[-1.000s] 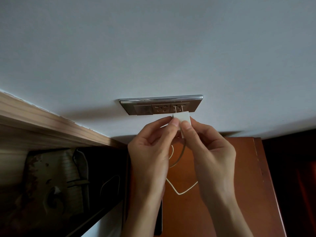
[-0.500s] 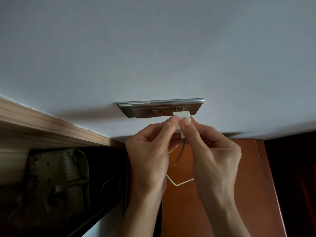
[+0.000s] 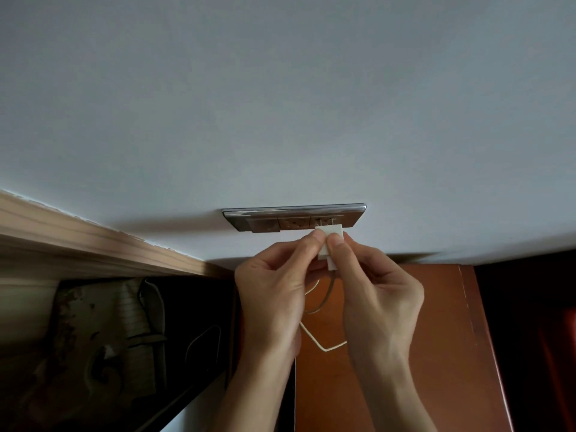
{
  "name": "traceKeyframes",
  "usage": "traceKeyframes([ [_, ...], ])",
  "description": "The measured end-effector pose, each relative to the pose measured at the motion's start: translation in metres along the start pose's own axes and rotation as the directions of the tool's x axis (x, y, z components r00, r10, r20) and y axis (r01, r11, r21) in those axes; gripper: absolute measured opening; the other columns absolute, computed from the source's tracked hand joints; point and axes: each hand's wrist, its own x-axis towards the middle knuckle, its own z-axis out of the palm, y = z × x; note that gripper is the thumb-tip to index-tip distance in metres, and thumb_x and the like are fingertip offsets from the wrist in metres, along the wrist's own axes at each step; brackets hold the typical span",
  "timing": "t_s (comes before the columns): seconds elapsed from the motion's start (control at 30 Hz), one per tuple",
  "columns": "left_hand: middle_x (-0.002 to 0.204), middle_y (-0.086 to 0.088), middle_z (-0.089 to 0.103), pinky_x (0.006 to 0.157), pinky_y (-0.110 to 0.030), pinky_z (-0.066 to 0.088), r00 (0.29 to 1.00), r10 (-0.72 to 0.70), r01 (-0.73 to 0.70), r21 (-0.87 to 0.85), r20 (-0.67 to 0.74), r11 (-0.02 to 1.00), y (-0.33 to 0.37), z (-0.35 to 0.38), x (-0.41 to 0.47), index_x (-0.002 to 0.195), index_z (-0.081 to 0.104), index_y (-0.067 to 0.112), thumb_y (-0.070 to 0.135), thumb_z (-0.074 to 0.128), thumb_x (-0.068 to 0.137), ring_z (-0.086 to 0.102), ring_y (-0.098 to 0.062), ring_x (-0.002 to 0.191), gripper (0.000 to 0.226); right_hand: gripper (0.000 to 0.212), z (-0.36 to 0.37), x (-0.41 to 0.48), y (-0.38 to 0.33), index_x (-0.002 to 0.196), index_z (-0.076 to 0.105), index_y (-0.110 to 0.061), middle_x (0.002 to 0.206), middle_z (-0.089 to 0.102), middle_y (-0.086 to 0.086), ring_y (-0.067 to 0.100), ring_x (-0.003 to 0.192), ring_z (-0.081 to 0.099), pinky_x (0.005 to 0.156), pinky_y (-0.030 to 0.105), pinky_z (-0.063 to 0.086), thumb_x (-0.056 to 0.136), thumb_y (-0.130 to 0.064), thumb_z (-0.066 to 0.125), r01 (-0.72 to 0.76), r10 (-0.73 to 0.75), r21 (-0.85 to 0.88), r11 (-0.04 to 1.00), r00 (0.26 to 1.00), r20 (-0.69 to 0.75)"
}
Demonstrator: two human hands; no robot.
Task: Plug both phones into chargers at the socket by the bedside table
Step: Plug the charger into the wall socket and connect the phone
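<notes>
Charger (image 3: 328,236), white and blocky, sat pinched between my two hands right at the lower edge of the socket plate (image 3: 293,217), its top against the right-hand outlet. Whether the pins were seated, I could not tell.

Far left: wooden headboard rail (image 3: 93,244) ran along the wall; below it a dim recess held a patterned cloth (image 3: 103,347) and dark cords, detail too murky to read.

Left hand (image 3: 274,294) was curled nearly closed, forefinger and thumb tips pressed on the charger's left face. White cable (image 3: 324,346) dropped from the charger's underside, looped between my wrists and lay on the bedside table (image 3: 436,338), reddish-brown wood. Right hand (image 3: 377,294) was likewise curled, forefinger and thumb on the charger's right face and on the cable plug beneath it.

No phone could be made out for certain; a dark strip showed by my left forearm.

Against half a second before: the charger had gone slightly higher onto the outlet, both hands moved up with it, the grip unchanged. Cable loop lay much as it had.
</notes>
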Motion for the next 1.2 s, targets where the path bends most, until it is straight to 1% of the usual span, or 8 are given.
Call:
traceKeyframes([
  [0.2,0.076,-0.019,0.078,0.056,-0.024,0.058,0.998,-0.051,0.050,0.025,0.027,0.998,0.005,-0.002,0.005,0.074,0.079,0.001,0.011,0.079,0.083,0.077,-0.022,0.064,0.013,0.013,0.003,-0.002,-0.005,0.073,0.082,-0.026,0.075,0.080,-0.007,0.008,0.083,0.077,0.072,0.020,0.060,0.084,-0.023,0.077,0.011,-0.011,-0.018,1.000,1.000,0.010],
  [0.33,0.076,-0.019,0.077,0.062,-0.027,0.059,1.000,0.007,-0.008,0.024,0.012,1.000,-0.004,-0.004,0.003,0.074,0.079,-0.001,0.010,0.078,0.083,0.076,-0.024,0.068,0.014,0.009,0.006,-0.004,0.002,0.074,0.082,-0.019,0.086,0.081,-0.005,0.003,0.076,0.076,0.062,0.009,0.052,0.083,-0.020,0.080,-0.010,0.012,0.034,0.999,0.998,-0.057],
  [0.43,0.076,-0.019,0.077,0.065,-0.029,0.060,0.999,0.036,-0.036,0.014,-0.007,0.999,-0.007,-0.004,0.002,0.076,0.078,-0.002,0.010,0.079,0.082,0.076,-0.025,0.069,0.013,0.007,0.008,-0.005,0.003,0.083,0.082,-0.012,0.089,0.081,-0.001,0.005,0.077,0.076,0.062,0.009,0.052,0.083,-0.019,0.080,-0.013,0.018,0.062,0.998,0.996,-0.083],
  [0.7,0.068,-0.014,0.075,0.059,-0.025,0.058,1.000,-0.024,0.024,0.021,0.016,0.999,0.002,-0.001,0.019,0.067,0.077,0.002,0.009,0.081,0.079,0.072,-0.018,0.060,0.015,0.010,0.013,0.007,0.003,0.086,0.082,-0.013,0.068,0.078,-0.007,-0.002,0.063,0.070,0.056,0.007,0.049,0.082,-0.021,0.081,-0.012,0.016,0.052,0.999,0.998,-0.065],
  [0.87,0.063,-0.010,0.073,0.060,-0.024,0.058,1.000,0.010,-0.011,0.033,0.017,0.999,-0.002,-0.002,0.019,0.062,0.075,0.005,0.009,0.082,0.078,0.072,-0.016,0.061,0.018,0.009,0.011,0.008,0.003,0.086,0.082,-0.013,0.068,0.078,-0.003,0.000,0.060,0.067,0.054,0.009,0.049,0.082,-0.021,0.081,-0.019,0.021,0.059,0.998,0.999,-0.045],
  [0.93,0.063,-0.007,0.074,0.058,-0.021,0.056,0.999,0.033,-0.034,0.036,0.018,0.999,-0.005,-0.003,0.019,0.061,0.076,0.008,0.010,0.082,0.078,0.072,-0.014,0.060,0.018,0.010,0.009,0.009,0.005,0.087,0.081,-0.012,0.069,0.078,-0.008,-0.002,0.063,0.070,0.056,0.007,0.049,0.083,-0.021,0.080,0.002,-0.001,0.043,0.999,0.999,-0.033],
  [1.13,0.087,-0.014,0.079,0.068,-0.024,0.059,0.995,0.071,-0.073,0.025,0.071,0.997,-0.016,-0.011,0.015,0.088,0.078,0.002,0.022,0.076,0.088,0.078,-0.019,0.081,0.020,0.017,-0.002,0.011,0.010,0.097,0.079,-0.019,0.081,0.080,-0.007,0.006,0.079,0.076,0.068,0.013,0.055,0.085,-0.031,0.078,0.027,-0.026,-0.005,1.000,0.996,0.083],
  [1.2,0.093,-0.012,0.080,0.071,-0.026,0.060,0.994,0.054,-0.058,0.041,0.096,0.997,-0.022,-0.018,0.012,0.096,0.078,0.006,0.029,0.066,0.096,0.078,-0.021,0.088,0.026,0.022,-0.007,0.009,0.013,0.104,0.077,-0.020,0.088,0.081,-0.004,0.010,0.086,0.077,0.077,0.022,0.059,0.089,-0.034,0.073,0.019,-0.018,-0.007,1.000,0.992,0.124],
])
